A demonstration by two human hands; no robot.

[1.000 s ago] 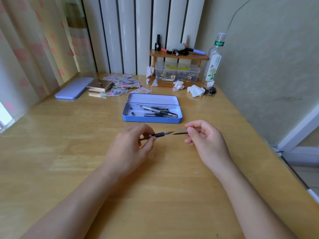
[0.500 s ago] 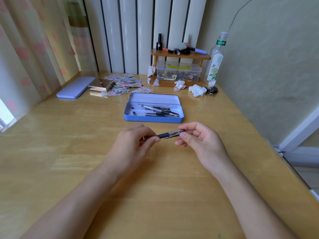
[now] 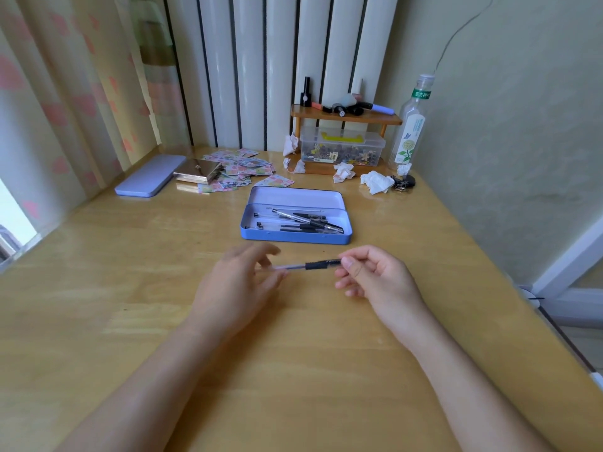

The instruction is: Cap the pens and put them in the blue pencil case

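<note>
A: What lay on the wooden desk (image 3: 98,321)?

B: The blue pencil case (image 3: 295,235) sat open, well beyond the hands, with several pens already inside it.

A: And the hands?

B: The left hand (image 3: 235,288) had its fingers loosely spread, barely touching the clear barrel end. The right hand (image 3: 375,278) pinched the capped end between thumb and forefinger.

A: The pen (image 3: 310,265) itself?

B: It hung level above the desk, between both hands. I judged it light, stiff and smooth, so likely slippery on the barrel; the dark rubber grip near the cap looked the surer hold.
</note>
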